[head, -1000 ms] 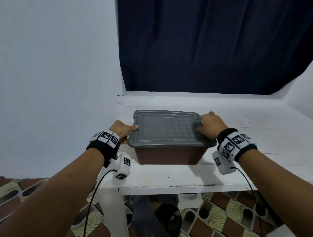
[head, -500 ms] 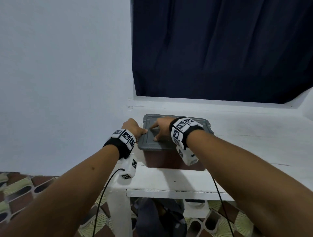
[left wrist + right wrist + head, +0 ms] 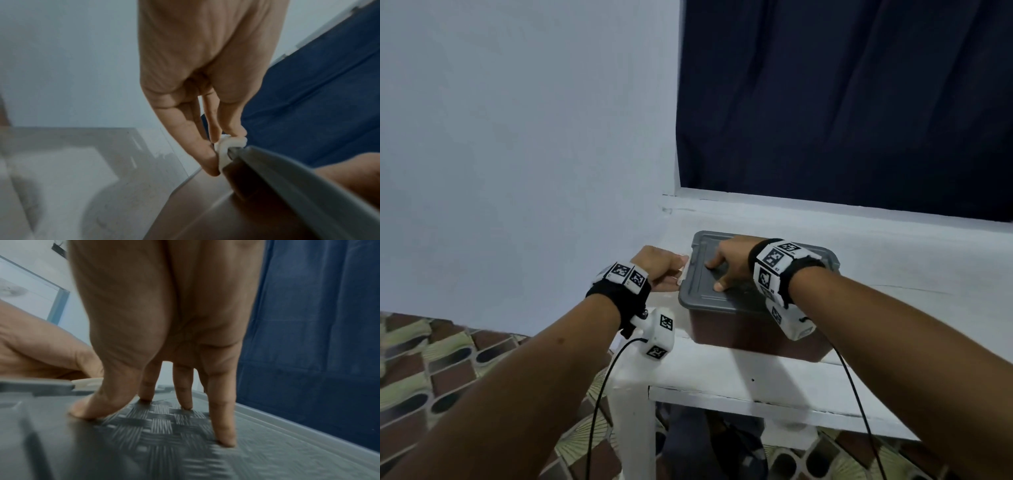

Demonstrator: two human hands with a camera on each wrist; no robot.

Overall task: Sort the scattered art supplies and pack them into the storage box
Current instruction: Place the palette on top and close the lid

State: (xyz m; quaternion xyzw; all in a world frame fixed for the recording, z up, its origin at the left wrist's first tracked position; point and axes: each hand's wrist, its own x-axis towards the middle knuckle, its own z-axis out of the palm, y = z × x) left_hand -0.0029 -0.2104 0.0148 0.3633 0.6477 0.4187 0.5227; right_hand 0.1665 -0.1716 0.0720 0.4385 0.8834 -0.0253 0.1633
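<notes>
Pressing hands (image 3: 722, 263) — textured grey lid (image 3: 736, 294)

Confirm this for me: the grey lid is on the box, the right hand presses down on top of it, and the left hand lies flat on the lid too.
Not quite. The left hand pinches the white latch at the lid's end, as the left wrist view shows. The rest stands.

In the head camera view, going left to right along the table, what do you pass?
Left hand → white latch at the box's left end → right hand on the gray lid → bare white table.
</notes>
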